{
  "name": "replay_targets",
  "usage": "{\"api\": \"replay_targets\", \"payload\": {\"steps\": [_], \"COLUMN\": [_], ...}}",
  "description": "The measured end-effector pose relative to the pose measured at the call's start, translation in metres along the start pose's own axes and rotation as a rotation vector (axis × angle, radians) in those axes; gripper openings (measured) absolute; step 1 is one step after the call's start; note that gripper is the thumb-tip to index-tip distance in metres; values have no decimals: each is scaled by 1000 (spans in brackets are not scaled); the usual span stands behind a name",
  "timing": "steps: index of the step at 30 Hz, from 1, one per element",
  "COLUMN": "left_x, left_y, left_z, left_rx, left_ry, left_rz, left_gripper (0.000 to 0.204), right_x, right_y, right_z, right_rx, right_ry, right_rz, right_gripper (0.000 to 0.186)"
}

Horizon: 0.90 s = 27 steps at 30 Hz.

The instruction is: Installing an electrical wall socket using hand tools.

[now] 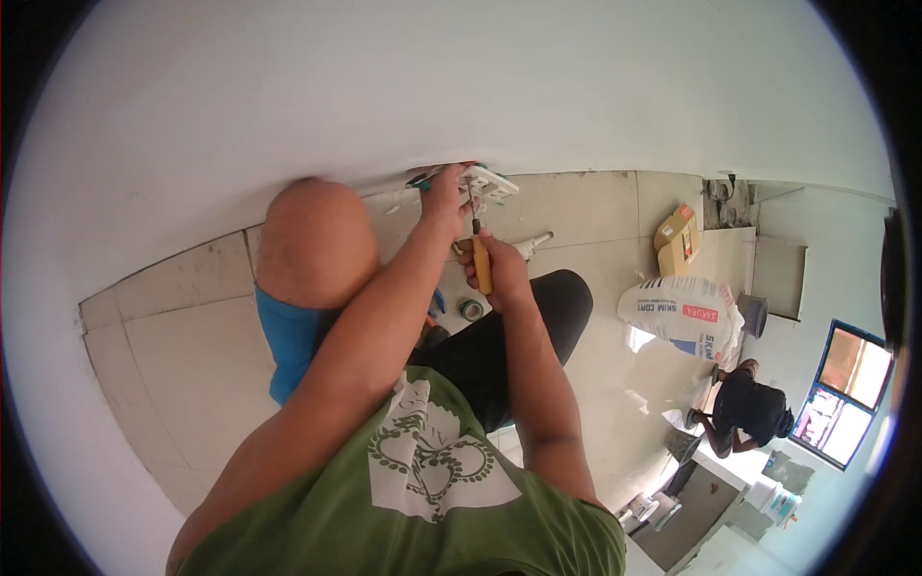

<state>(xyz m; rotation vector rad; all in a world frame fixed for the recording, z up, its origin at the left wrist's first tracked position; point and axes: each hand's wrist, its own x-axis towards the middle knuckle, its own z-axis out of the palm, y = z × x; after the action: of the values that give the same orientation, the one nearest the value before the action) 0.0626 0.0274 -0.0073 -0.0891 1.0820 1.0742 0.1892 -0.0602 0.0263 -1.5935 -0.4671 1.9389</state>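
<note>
It's a room under renovation — large sack [669, 309], bucket [771, 500], patchy wall [790, 471].

The head fisheye looks down at the hands [505, 272], its edges perhaps misleading.

From where I stand I count two bare hands, one left [444, 200] and one right [503, 269]. There's one screwdriver [483, 267] in the right hand and one white plate [495, 182] at the left. One tape roll [471, 309] sits on the floor near the right hand, toward the body. Well off to the right of both hands: one cardboard box [678, 242], one other person [747, 408], one two-paned window [843, 392].
</note>
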Motion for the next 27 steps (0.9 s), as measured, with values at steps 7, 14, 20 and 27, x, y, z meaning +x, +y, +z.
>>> {"api": "replay_targets", "payload": {"steps": [7,14,20,27], "left_x": [4,7,12,19], "left_y": [-2,1,-2,-2], "left_z": [-2,-4,-7,-15], "left_rx": [10,69,40,-8], "left_ry": [-10,12,-50,-101], "left_rz": [15,26,6,-34], "left_gripper": [24,23,24,23], "right_x": [8,-6,7,-12], "right_y": [19,5,11,5], "right_z": [-7,19,-4,30], "right_rx": [-283,-395,143,-885], "right_ry": [120,165,-160,544], "right_rz": [-243,-218,5,-471], "right_gripper": [40,39,37,40]}}
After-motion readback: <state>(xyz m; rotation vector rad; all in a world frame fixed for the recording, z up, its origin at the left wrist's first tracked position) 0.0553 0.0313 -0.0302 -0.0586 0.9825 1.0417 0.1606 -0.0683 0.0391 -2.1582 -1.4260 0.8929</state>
